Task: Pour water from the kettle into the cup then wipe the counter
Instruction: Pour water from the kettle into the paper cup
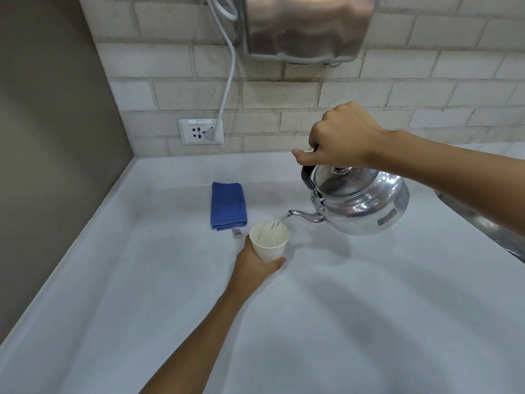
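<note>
My right hand (342, 135) grips the black handle of a shiny metal kettle (360, 199), held above the counter and tilted to the left. A thin stream of water runs from its spout into a white paper cup (270, 241). My left hand (254, 265) is wrapped around the cup from the near side and holds it on the white counter (142, 294). A folded blue cloth (228, 205) lies flat on the counter just behind and left of the cup.
A wall socket (200, 131) with a white cable plugged in sits on the brick wall behind. A metal hand dryer (306, 27) hangs above. The metal rim of a sink (480, 223) shows at the right edge. A grey wall bounds the left side.
</note>
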The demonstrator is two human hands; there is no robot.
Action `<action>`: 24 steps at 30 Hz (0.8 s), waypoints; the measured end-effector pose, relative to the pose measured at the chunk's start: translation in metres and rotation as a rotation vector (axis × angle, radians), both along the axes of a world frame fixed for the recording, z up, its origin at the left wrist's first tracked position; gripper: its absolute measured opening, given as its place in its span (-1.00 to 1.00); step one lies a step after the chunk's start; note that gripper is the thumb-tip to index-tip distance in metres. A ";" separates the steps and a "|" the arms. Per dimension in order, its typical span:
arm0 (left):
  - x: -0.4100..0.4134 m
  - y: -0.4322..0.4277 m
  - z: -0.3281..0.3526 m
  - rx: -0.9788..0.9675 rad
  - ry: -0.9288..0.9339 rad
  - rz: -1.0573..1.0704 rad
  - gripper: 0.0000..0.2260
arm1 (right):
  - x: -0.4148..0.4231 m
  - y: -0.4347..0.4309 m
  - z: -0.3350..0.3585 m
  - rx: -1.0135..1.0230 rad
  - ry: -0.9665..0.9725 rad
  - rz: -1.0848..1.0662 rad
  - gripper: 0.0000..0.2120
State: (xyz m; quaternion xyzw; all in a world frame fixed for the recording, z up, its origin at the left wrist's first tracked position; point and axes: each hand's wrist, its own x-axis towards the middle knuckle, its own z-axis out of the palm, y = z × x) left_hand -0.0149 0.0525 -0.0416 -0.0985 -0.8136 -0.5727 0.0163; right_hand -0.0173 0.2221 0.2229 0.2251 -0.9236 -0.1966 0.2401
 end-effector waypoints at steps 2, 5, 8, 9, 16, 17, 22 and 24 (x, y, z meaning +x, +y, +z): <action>0.000 0.000 0.001 -0.003 -0.007 0.003 -0.27 | 0.000 0.001 0.000 0.001 0.001 -0.005 -0.43; 0.000 0.000 0.001 -0.006 -0.014 0.010 -0.28 | -0.001 0.001 0.000 0.002 0.003 -0.005 -0.44; 0.001 0.000 0.001 -0.007 -0.009 0.007 -0.27 | -0.001 0.002 0.000 0.004 0.004 -0.002 -0.43; 0.001 0.000 0.002 -0.009 -0.008 0.008 -0.27 | -0.001 0.002 0.000 0.003 0.004 0.000 -0.43; 0.001 0.000 0.001 -0.011 0.002 0.008 -0.27 | -0.001 0.002 0.000 -0.001 0.000 0.004 -0.43; 0.001 0.000 0.001 -0.010 0.002 0.006 -0.27 | -0.001 0.002 0.000 0.003 -0.001 0.003 -0.43; 0.000 0.000 0.001 -0.007 -0.002 0.008 -0.27 | -0.001 0.001 0.000 0.009 0.000 0.003 -0.43; 0.000 0.000 0.000 -0.005 -0.001 0.012 -0.27 | -0.001 0.001 0.000 0.011 0.003 0.004 -0.43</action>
